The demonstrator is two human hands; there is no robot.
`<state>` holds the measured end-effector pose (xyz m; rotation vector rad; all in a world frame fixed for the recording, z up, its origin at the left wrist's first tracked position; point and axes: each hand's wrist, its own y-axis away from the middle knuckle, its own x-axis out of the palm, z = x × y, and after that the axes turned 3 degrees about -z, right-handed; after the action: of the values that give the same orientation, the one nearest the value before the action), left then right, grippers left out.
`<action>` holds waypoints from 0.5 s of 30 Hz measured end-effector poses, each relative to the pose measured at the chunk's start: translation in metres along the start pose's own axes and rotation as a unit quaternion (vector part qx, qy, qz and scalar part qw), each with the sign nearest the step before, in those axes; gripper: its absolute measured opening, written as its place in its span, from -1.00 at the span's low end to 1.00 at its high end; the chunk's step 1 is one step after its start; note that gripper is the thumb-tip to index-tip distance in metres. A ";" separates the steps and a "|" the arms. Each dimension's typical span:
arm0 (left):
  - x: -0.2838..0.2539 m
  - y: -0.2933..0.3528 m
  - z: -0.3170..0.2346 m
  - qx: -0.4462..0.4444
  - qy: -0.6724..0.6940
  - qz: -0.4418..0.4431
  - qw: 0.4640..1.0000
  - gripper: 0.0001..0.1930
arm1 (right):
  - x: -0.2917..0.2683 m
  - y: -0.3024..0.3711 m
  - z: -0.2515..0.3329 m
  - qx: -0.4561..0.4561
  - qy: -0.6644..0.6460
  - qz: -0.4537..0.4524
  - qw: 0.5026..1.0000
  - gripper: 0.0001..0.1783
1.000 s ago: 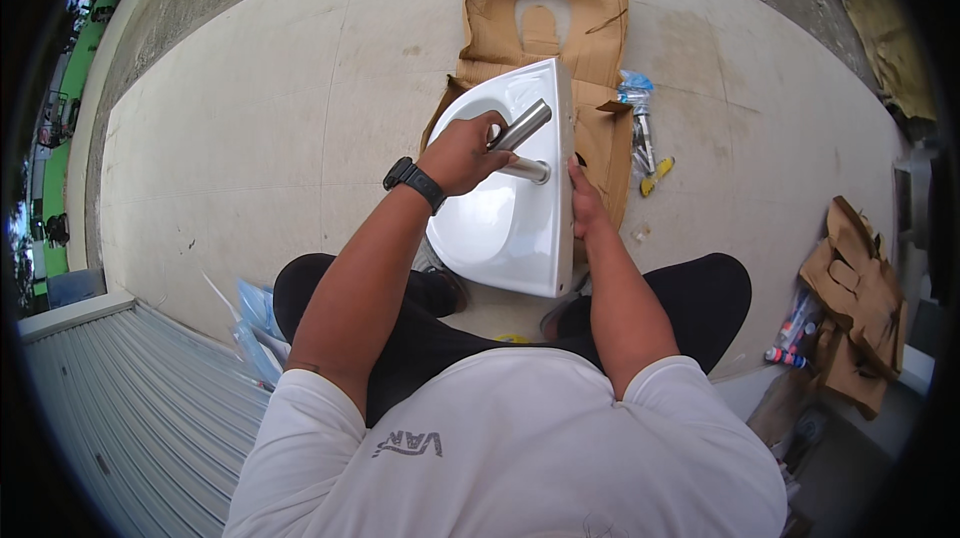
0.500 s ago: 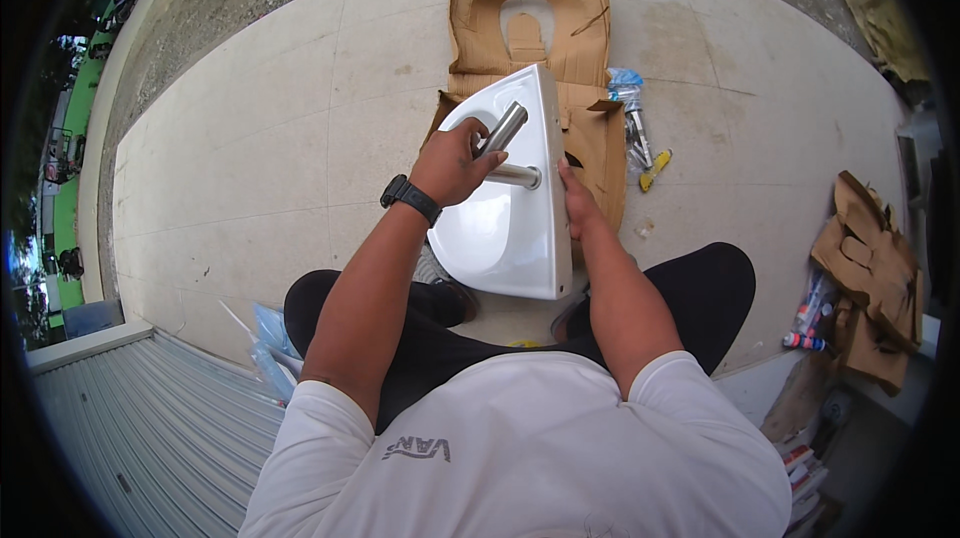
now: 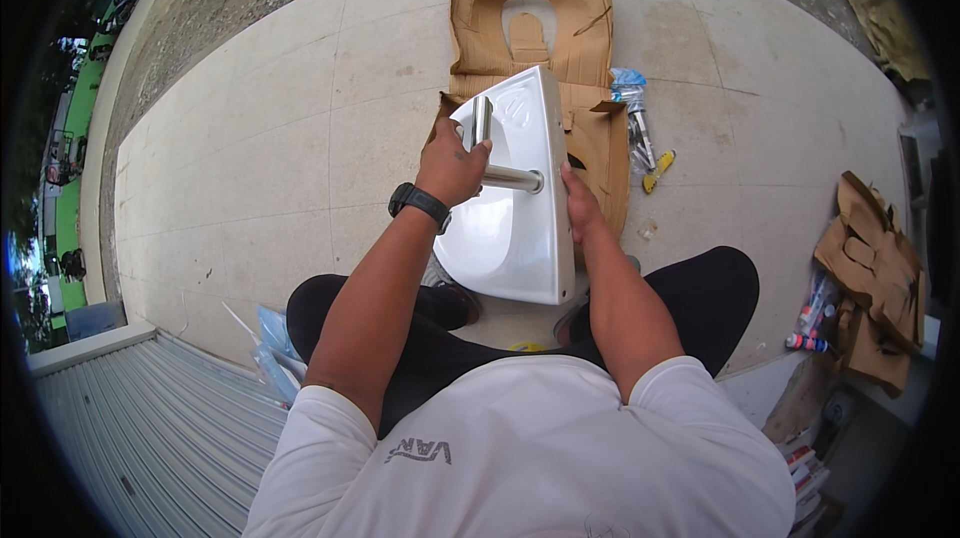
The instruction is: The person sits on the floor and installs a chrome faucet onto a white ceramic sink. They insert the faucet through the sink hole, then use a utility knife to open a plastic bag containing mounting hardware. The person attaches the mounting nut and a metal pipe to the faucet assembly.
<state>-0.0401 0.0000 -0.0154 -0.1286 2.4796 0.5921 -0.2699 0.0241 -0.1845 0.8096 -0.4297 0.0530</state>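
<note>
A white wash basin (image 3: 507,250) is held tilted on its side between my legs, its bowl turned to the left. From its flat edge juts a chrome tap (image 3: 514,177), with a long cylindrical crosspiece at the outer end. My left hand (image 3: 452,168), with a black watch on the wrist, is closed round that outer end. My right hand (image 3: 582,201) grips the basin by its flat back edge; some of its fingers are hidden behind the basin.
An opened cardboard box (image 3: 475,18) lies beyond the basin. Right of it are a plastic bag of metal parts (image 3: 637,118) and a yellow cutter (image 3: 658,170). Torn cardboard (image 3: 870,253) lies far right; blue plastic wrapping (image 3: 276,336) sits by my left knee.
The outer end of the tap has turned from slanting rightward to nearly upright, with my left hand turning along with it. My right hand stays on the basin, which has shifted slightly.
</note>
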 end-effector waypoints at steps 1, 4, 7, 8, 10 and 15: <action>0.000 0.001 -0.003 0.001 0.009 -0.005 1.000 -0.39 | 0.001 0.001 -0.001 -0.009 0.000 0.006 1.000 -0.13; -0.001 0.001 -0.006 -0.009 0.034 -0.007 0.999 -0.39 | -0.003 -0.003 -0.003 0.006 -0.013 -0.006 1.000 -0.16; -0.001 0.002 -0.004 -0.038 0.034 0.019 0.999 -0.37 | -0.015 -0.015 -0.007 0.064 -0.078 0.030 0.994 -0.26; -0.002 0.004 -0.002 -0.040 0.032 0.020 0.998 -0.37 | -0.020 -0.021 -0.010 0.077 -0.106 0.061 0.990 -0.30; -0.002 0.000 -0.006 -0.030 0.021 0.016 0.999 -0.40 | -0.028 -0.041 -0.009 0.115 -0.098 0.082 0.985 -0.51; -0.003 0.003 -0.010 -0.035 0.025 0.018 0.999 -0.50 | -0.050 -0.080 -0.012 0.219 -0.058 0.245 0.943 -0.59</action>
<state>-0.0435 -0.0019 -0.0046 -0.1271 2.5145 0.6999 -0.2950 -0.0165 -0.2669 1.1303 -0.7401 0.5853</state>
